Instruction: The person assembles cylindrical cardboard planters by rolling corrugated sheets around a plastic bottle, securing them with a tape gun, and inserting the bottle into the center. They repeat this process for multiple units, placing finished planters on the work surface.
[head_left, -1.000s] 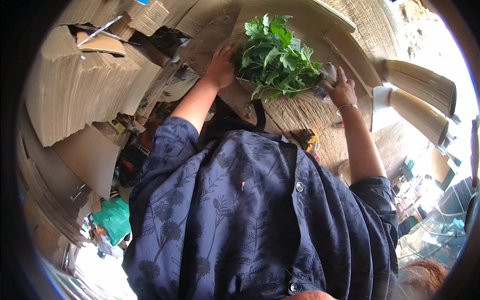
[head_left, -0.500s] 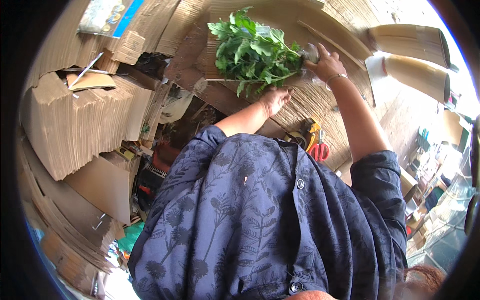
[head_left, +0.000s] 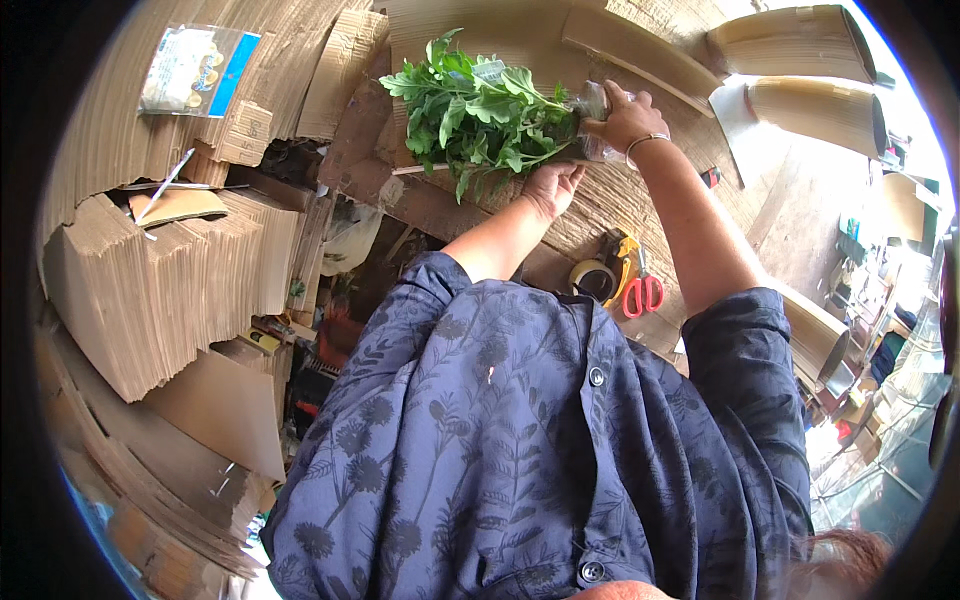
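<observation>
A bunch of leafy green plants [head_left: 480, 120] lies on a flat cardboard sheet [head_left: 430, 22], with its leaves to the left. Clear plastic wrap [head_left: 592, 105] surrounds its stem end at the right. My right hand [head_left: 625, 120], with a bracelet at the wrist, is closed around that wrapped end. Just below the leaves and stems is my left hand [head_left: 553, 190], palm turned up. Its fingers reach out to the right along the sheet's near edge, partly covered by the leaves. I see nothing held in it.
Red-handled scissors [head_left: 642, 293] and a yellow tape dispenser [head_left: 618, 258] lie near my body. Stacked cardboard [head_left: 180, 300] fills the left side, with a blue-edged plastic packet [head_left: 195, 72] above. Bent cardboard sleeves [head_left: 790, 45] stand at the far right.
My view has shifted slightly, bringing more of the packet into sight. My left hand has moved closer to the stem end, while my right hand keeps its hold there.
</observation>
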